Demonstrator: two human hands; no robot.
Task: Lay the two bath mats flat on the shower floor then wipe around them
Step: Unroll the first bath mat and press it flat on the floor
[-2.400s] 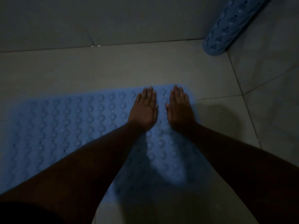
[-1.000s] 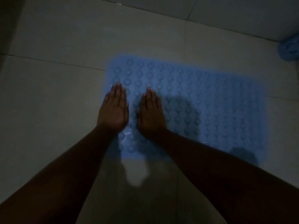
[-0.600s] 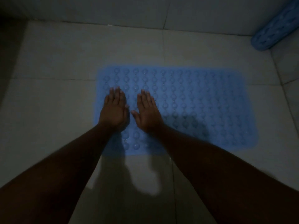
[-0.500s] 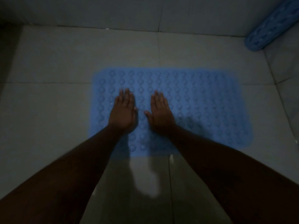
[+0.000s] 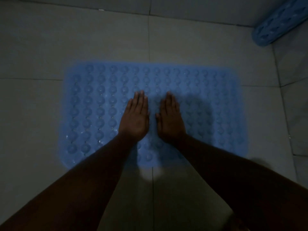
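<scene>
A blue bath mat [image 5: 208, 90] with rows of round bumps lies flat on the grey tiled shower floor [image 5: 103, 39]. My left hand [image 5: 135, 119] and my right hand [image 5: 171, 120] rest side by side, palms down with straight fingers, on the middle of the mat. A second blue mat [image 5: 280, 22], rolled up, leans in the far right corner, partly cut off by the frame edge.
Walls meet the floor along the far edge [image 5: 200, 17] and on the right side [image 5: 293, 80]. Bare tile surrounds the flat mat on the left, far and near sides. The scene is dim.
Both hands have slid from the mat's left end toward its middle, still flat on it. The view has shifted so the whole mat shows.
</scene>
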